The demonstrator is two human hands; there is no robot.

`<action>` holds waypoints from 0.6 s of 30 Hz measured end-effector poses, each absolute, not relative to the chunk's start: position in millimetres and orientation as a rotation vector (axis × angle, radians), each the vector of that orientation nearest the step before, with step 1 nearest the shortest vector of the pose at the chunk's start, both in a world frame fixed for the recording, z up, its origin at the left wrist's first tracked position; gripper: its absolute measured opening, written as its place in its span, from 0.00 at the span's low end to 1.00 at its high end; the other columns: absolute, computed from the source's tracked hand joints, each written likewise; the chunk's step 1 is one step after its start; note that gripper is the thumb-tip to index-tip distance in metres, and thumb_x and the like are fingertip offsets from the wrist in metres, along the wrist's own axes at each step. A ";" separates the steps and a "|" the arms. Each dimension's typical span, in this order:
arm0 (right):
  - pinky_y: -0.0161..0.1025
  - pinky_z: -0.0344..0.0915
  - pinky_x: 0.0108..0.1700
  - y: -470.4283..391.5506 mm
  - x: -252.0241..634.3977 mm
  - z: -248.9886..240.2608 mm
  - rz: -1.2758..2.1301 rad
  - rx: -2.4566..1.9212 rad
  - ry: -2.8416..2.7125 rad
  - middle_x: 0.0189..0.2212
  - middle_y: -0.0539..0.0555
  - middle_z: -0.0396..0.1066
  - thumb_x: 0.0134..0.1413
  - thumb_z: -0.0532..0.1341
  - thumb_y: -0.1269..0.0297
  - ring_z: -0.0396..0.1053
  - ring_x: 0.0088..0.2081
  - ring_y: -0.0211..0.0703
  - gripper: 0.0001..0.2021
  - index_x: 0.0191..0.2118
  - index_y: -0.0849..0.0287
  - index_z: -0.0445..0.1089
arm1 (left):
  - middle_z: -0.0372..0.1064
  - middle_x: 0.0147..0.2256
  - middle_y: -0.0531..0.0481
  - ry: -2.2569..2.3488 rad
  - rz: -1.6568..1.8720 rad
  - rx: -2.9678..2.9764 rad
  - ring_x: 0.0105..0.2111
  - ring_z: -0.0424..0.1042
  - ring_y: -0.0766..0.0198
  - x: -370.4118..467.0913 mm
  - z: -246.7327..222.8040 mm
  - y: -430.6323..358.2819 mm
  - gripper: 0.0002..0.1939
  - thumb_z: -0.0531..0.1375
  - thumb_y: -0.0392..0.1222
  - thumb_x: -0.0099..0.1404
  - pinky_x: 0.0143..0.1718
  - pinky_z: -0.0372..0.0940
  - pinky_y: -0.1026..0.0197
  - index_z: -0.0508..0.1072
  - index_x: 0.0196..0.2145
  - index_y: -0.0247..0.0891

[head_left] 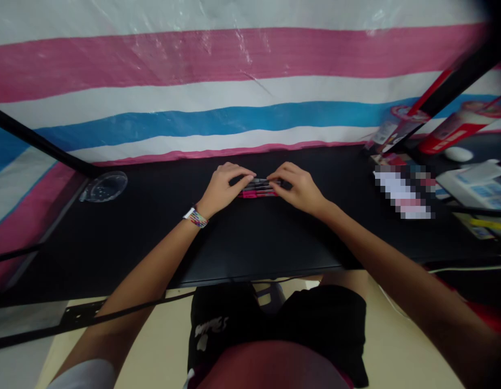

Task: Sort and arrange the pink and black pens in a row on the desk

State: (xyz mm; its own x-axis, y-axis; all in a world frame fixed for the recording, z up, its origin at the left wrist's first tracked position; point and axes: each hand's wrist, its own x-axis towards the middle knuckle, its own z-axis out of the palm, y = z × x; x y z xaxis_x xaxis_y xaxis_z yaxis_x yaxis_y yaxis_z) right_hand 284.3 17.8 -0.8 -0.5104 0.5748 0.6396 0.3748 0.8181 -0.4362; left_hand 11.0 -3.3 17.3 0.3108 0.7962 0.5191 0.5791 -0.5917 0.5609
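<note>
Lying between left hand (pixel 224 186) and right hand (pixel 299 189): pens (pixel 259 188).

small bundle of pens (pixel 258 187), dark barrels with pink ones on the near side, lying flat and parallel, running left-right on the black worktop (pixel 153 227), ends covered by fingers on both sides

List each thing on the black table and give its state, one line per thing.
Bundle of pens: lying flat in a row, side by side, gripped at both ends.
Left hand: fingers curled on the bundle's left end.
Right hand: fingers curled on the bundle's right end.
Clear plastic lid: lying flat at the table's left edge, untouched.
Black table: bare in front of the hands.
</note>
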 end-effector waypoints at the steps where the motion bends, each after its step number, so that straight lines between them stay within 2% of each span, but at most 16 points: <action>1: 0.52 0.75 0.50 27.6 282.2 -1.2 0.322 -0.699 -2.142 0.43 0.57 0.79 0.72 0.64 0.66 0.77 0.46 0.54 0.08 0.49 0.53 0.82 | 0.87 0.43 0.50 1.244 1.184 2.301 0.47 0.81 0.52 10.6 16.3 2.8 0.08 0.67 0.49 0.78 0.57 0.71 0.45 0.87 0.44 0.50; 6: 0.56 0.75 0.55 69.6 266.5 -10.0 0.423 -0.818 -1.971 0.40 0.56 0.82 0.67 0.71 0.57 0.77 0.47 0.56 0.08 0.45 0.52 0.86 | 0.88 0.41 0.48 1.261 1.401 1.967 0.45 0.85 0.54 7.4 -3.7 40.7 0.05 0.70 0.45 0.74 0.54 0.75 0.48 0.88 0.41 0.47; 11: 0.55 0.76 0.55 84.1 264.5 -23.4 0.804 -0.919 -1.689 0.41 0.57 0.85 0.60 0.73 0.58 0.79 0.45 0.55 0.08 0.43 0.53 0.86 | 0.89 0.43 0.48 1.236 1.465 1.774 0.45 0.86 0.54 8.4 -21.3 51.4 0.03 0.73 0.43 0.71 0.57 0.77 0.48 0.89 0.41 0.45; 14: 0.48 0.75 0.46 86.2 270.3 -28.8 0.981 -0.956 -1.569 0.39 0.56 0.84 0.60 0.73 0.56 0.77 0.38 0.48 0.10 0.44 0.54 0.86 | 0.89 0.44 0.48 1.254 1.525 1.737 0.48 0.87 0.54 8.9 -24.6 46.9 0.03 0.73 0.41 0.70 0.59 0.77 0.47 0.89 0.41 0.46; 18: 0.39 0.65 0.31 86.3 274.3 -28.2 1.161 -0.979 -1.478 0.28 0.53 0.78 0.60 0.74 0.52 0.68 0.28 0.40 0.12 0.38 0.56 0.84 | 0.89 0.46 0.47 1.279 1.602 1.691 0.49 0.86 0.52 7.4 -24.9 44.4 0.04 0.74 0.42 0.68 0.62 0.77 0.45 0.89 0.42 0.45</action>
